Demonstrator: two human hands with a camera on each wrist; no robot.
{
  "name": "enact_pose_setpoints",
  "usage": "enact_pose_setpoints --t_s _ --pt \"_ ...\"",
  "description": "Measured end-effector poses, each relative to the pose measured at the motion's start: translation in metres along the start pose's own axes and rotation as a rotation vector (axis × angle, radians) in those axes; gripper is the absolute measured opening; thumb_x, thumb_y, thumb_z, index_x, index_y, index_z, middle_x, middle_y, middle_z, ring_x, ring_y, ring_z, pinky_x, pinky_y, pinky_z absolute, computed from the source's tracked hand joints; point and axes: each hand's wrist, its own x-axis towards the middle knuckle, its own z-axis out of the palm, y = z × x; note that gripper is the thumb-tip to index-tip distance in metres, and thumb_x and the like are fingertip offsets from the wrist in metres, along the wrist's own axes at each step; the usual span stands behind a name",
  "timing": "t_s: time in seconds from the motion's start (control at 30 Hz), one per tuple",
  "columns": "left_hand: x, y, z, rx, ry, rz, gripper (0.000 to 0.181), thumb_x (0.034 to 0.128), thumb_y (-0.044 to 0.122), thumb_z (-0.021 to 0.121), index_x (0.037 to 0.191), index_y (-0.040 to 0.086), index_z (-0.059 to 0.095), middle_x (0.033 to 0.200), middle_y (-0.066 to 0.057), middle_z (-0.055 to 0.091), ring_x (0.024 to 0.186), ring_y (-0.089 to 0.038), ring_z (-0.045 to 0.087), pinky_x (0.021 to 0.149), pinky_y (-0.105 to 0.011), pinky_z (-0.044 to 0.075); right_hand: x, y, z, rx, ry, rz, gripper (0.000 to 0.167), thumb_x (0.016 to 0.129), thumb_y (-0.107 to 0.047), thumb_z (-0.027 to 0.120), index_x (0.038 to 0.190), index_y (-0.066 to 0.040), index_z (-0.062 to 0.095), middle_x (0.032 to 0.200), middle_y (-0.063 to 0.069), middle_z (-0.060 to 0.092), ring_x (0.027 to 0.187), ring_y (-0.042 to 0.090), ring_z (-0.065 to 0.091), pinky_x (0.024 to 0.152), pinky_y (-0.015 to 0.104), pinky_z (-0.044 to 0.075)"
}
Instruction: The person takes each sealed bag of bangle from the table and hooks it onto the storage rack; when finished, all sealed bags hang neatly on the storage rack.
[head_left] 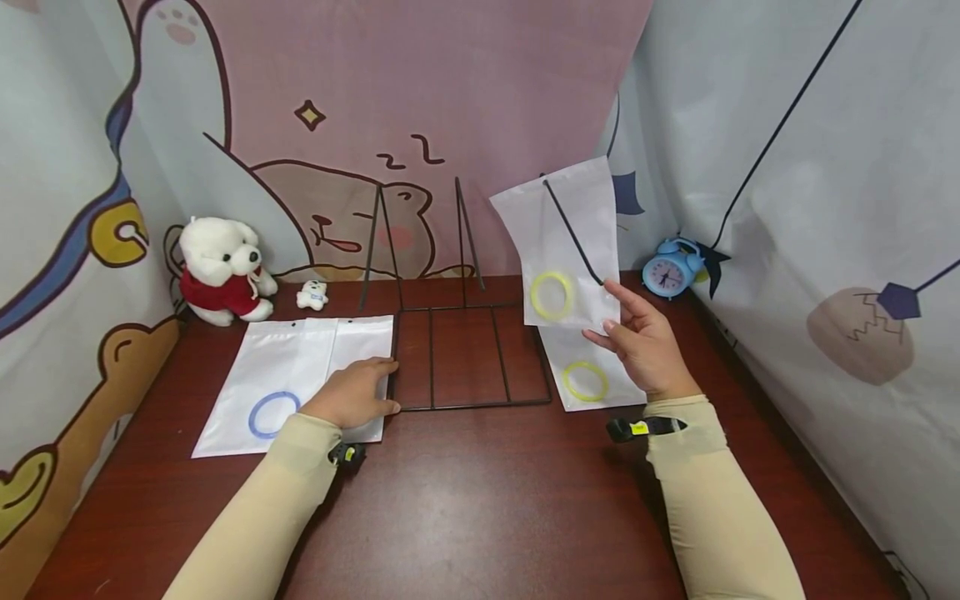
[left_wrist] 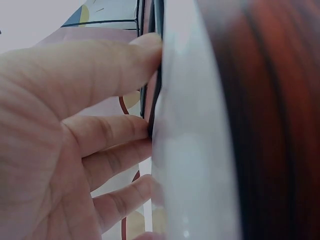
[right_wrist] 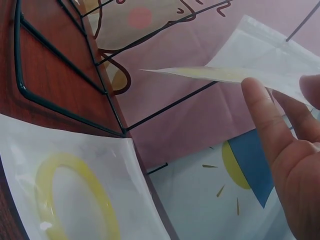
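Observation:
A black wire rack (head_left: pixel 472 407) with upright prongs stands on the table. My left hand (head_left: pixel 348 393) lies over a white bag (head_left: pixel 240 358) with a blue ring, its thumb and fingertips touching the rack's left side wire; the left wrist view shows them (left_wrist: pixel 75 110) against it. My right hand (head_left: pixel 648 350) pinches the lower right of a raised white bag (head_left: pixel 573 192) with a yellow ring, its index fingertip at the end of a black prong (head_left: pixel 573 229) that crosses the bag's front. Another yellow-ring bag (head_left: pixel 570 350) lies below, seen also in the right wrist view (right_wrist: pixel 135 170).
At the back left a white plush bear (head_left: pixel 221 258) in red sits beside a small white figure (head_left: pixel 312 294). A blue alarm clock (head_left: pixel 669 268) stands at the back right. Printed cloth walls (head_left: pixel 525 83) enclose the table (head_left: pixel 465 500) at the back and sides.

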Motion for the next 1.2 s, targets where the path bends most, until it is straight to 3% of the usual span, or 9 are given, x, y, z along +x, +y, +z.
enact_pose_setpoints --t_s 0.2,0.33,0.43,0.57,0.67,0.93,1.03,1.13,1.2 --pt "0.0 0.0 0.0 -0.008 -0.004 -0.007 0.075 0.0925 0.031 0.079 0.155 0.0 0.05 0.161 -0.02 0.048 0.148 -0.045 0.045 0.115 -0.068 0.039 0.0 0.002 -0.002 -0.017 0.008 0.016 0.065 0.102 0.017 0.05 0.161 -0.008 0.043 0.167 0.003 0.039 0.134 0.017 0.055 0.094 0.039 0.057" --pt "0.0 0.001 0.0 -0.006 -0.006 -0.006 0.075 0.0924 0.031 0.079 0.154 0.0 0.051 0.161 -0.021 0.048 0.148 -0.045 0.045 0.115 -0.067 0.039 0.0 0.005 -0.004 -0.04 0.01 0.052 0.066 0.102 0.016 0.051 0.163 -0.009 0.041 0.176 -0.001 0.023 0.156 0.019 0.031 0.098 0.039 0.055" --pt "0.0 0.001 -0.001 -0.008 -0.007 -0.01 0.076 0.0925 0.031 0.079 0.155 0.0 0.05 0.161 -0.02 0.048 0.148 -0.044 0.045 0.115 -0.067 0.039 0.0 0.007 -0.006 -0.071 0.02 0.081 0.066 0.103 0.012 0.053 0.163 -0.01 0.04 0.176 -0.002 0.024 0.161 0.021 0.019 0.101 0.037 0.055" --pt "-0.001 0.002 -0.002 -0.004 -0.006 -0.011 0.076 0.0928 0.031 0.079 0.155 0.0 0.05 0.161 -0.02 0.047 0.148 -0.044 0.044 0.115 -0.068 0.039 0.001 0.008 -0.006 -0.111 0.047 0.112 0.063 0.103 0.007 0.056 0.162 -0.013 0.043 0.16 0.005 0.042 0.147 0.026 0.038 0.1 0.032 0.058" --pt "-0.001 0.002 -0.001 -0.004 -0.009 -0.012 0.076 0.0928 0.031 0.079 0.155 0.0 0.05 0.162 -0.02 0.047 0.148 -0.044 0.044 0.115 -0.067 0.039 0.001 0.009 -0.006 -0.141 0.056 0.121 0.062 0.104 0.004 0.058 0.162 -0.015 0.044 0.148 0.006 0.047 0.134 0.025 0.047 0.099 0.031 0.058" --pt "-0.001 0.001 0.0 -0.005 -0.008 -0.01 0.076 0.0924 0.032 0.079 0.155 0.001 0.05 0.162 -0.02 0.047 0.148 -0.044 0.045 0.115 -0.067 0.039 0.001 0.011 -0.012 -0.201 0.05 0.114 0.059 0.106 -0.002 0.059 0.162 -0.016 0.045 0.159 0.018 0.043 0.139 0.031 0.049 0.1 0.03 0.057" --pt "-0.001 0.001 0.0 -0.001 -0.008 -0.012 0.076 0.0929 0.031 0.079 0.156 0.001 0.049 0.162 -0.019 0.047 0.148 -0.044 0.044 0.115 -0.068 0.039 0.002 0.01 -0.017 -0.232 0.068 0.107 0.056 0.106 -0.004 0.059 0.16 -0.014 0.047 0.161 0.017 0.045 0.142 0.033 0.049 0.102 0.029 0.057" --pt "0.0 0.0 0.0 -0.001 -0.007 -0.01 0.075 0.0932 0.031 0.079 0.155 0.0 0.049 0.162 -0.02 0.047 0.148 -0.045 0.044 0.115 -0.068 0.038 0.002 0.005 -0.024 -0.333 0.123 0.14 0.051 0.107 -0.009 0.061 0.156 -0.016 0.052 0.158 0.015 0.051 0.141 0.031 0.053 0.101 0.028 0.057" --pt "0.0 0.0 0.0 -0.003 -0.004 -0.008 0.075 0.0931 0.03 0.079 0.155 0.0 0.05 0.161 -0.02 0.047 0.149 -0.044 0.044 0.116 -0.067 0.038 0.001 0.001 -0.029 -0.449 0.163 0.203 0.049 0.106 -0.016 0.064 0.154 -0.019 0.055 0.154 0.013 0.055 0.136 0.027 0.058 0.103 0.031 0.056"
